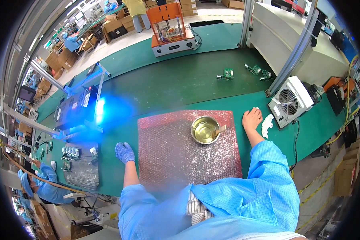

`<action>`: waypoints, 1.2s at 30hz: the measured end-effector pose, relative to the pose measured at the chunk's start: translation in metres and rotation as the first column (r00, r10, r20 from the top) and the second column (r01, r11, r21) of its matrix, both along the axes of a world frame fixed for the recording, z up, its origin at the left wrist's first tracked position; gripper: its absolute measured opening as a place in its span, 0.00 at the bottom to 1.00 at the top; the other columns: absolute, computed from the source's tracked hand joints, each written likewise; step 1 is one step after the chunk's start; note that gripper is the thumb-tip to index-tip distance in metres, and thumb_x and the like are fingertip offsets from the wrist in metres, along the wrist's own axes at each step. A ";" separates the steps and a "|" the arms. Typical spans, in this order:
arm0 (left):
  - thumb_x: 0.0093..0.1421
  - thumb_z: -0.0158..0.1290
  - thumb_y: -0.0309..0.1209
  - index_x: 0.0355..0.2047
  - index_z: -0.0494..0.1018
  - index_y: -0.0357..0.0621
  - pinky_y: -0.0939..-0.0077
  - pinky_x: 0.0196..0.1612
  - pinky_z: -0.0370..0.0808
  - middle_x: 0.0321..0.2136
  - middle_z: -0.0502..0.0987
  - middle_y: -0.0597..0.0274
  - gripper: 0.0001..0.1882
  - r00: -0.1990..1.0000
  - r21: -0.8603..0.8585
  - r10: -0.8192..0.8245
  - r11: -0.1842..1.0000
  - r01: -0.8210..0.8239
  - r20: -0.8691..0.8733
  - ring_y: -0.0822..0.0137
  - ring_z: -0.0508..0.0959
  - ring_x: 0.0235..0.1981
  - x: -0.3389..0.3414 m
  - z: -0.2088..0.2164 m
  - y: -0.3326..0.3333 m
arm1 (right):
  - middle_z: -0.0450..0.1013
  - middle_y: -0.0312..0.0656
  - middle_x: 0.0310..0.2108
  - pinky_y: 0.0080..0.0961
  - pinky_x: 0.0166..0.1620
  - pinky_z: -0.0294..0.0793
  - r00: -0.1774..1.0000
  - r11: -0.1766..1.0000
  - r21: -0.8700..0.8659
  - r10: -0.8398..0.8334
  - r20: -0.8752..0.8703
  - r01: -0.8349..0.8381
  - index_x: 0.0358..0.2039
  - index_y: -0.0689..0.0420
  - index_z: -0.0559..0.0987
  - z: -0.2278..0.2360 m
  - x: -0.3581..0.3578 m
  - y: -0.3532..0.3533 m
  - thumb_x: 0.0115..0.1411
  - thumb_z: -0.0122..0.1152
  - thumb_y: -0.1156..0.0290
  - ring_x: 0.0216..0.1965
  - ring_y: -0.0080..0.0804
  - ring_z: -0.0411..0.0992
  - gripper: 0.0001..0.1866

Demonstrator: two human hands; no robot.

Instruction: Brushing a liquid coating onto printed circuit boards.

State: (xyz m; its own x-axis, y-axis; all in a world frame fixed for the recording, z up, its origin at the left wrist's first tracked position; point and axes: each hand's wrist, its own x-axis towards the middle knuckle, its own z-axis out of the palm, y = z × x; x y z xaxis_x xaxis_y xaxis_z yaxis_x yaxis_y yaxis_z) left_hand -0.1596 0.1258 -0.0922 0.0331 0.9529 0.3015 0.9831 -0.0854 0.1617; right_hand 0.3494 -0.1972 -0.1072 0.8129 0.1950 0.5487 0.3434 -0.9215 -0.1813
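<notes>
Clock read from the middle of the pink bubble mat (pixel 168 152), 12 pointing away from us. Metal cup (pixel 194 130) sits on the mat, upright, at about 1 o'clock; pale yellow liquid (pixel 204 135) inside, flat tan stick (pixel 221 129) leaning over its rim at the cup's 3 o'clock side.

Our left hand (pixel 125 153), blue-gloved, rests at 9 o'clock, just beside the mat; fingers together and bent, palm hidden, can't tell if anything's in there. Our right hand (pixel 252 119), bare, lies at 2 o'clock on the green worktop (pixel 108 172), palm down, fingers loosely spread and bent, nothing seen in them. Neither touches the cup. White tissue (pixel 267 125) just past the right hand; blower (pixel 288 102) beyond it, same direction. Blue lamp (pixel 100 111) between 9 and 10, glaring. Boards (pixel 228 74) far off at 1.

Handling tips, our judgement: the cup's open, so steady its wall with one hand and lift the stick by the dry end; let it drain against the rim. Keep the cup level if shifting it, since bubble wrap likely gives underneath. We'd glove the right hand before touching liquid, and keep sleeves clear of the stick.
</notes>
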 end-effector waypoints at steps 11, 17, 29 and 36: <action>0.59 0.45 0.42 0.42 0.68 0.39 0.58 0.52 0.63 0.46 0.71 0.49 0.19 1.000 -0.014 0.006 1.000 -0.006 -0.004 0.53 0.68 0.50 0.000 0.002 -0.001 | 0.66 0.46 0.42 0.42 0.51 0.61 1.000 1.000 0.005 0.006 0.021 -0.006 0.39 0.60 0.69 -0.003 0.001 0.000 0.51 0.53 0.64 0.51 0.43 0.63 0.17; 0.59 0.45 0.42 0.43 0.68 0.38 0.58 0.53 0.63 0.46 0.71 0.48 0.20 1.000 -0.027 0.000 1.000 0.000 -0.001 0.52 0.68 0.51 0.000 0.002 -0.001 | 0.66 0.47 0.41 0.42 0.49 0.62 0.999 1.000 0.000 0.013 0.051 -0.013 0.39 0.60 0.70 -0.004 0.002 -0.001 0.50 0.53 0.64 0.50 0.43 0.63 0.17; 0.59 0.45 0.41 0.42 0.68 0.39 0.58 0.52 0.64 0.45 0.71 0.49 0.19 1.000 0.013 -0.003 1.000 0.003 -0.002 0.52 0.68 0.49 -0.001 -0.002 0.002 | 0.66 0.47 0.42 0.42 0.49 0.62 0.999 1.000 -0.002 0.011 0.044 -0.011 0.41 0.60 0.69 -0.007 0.004 -0.001 0.50 0.54 0.64 0.50 0.44 0.64 0.19; 0.59 0.45 0.41 0.41 0.69 0.40 0.58 0.52 0.63 0.45 0.71 0.50 0.18 1.000 0.009 -0.009 1.000 0.009 0.003 0.53 0.68 0.50 0.001 -0.001 0.000 | 0.66 0.46 0.42 0.42 0.50 0.61 0.999 1.000 -0.013 -0.001 0.049 0.001 0.41 0.60 0.69 -0.009 0.005 -0.002 0.50 0.54 0.64 0.50 0.43 0.63 0.19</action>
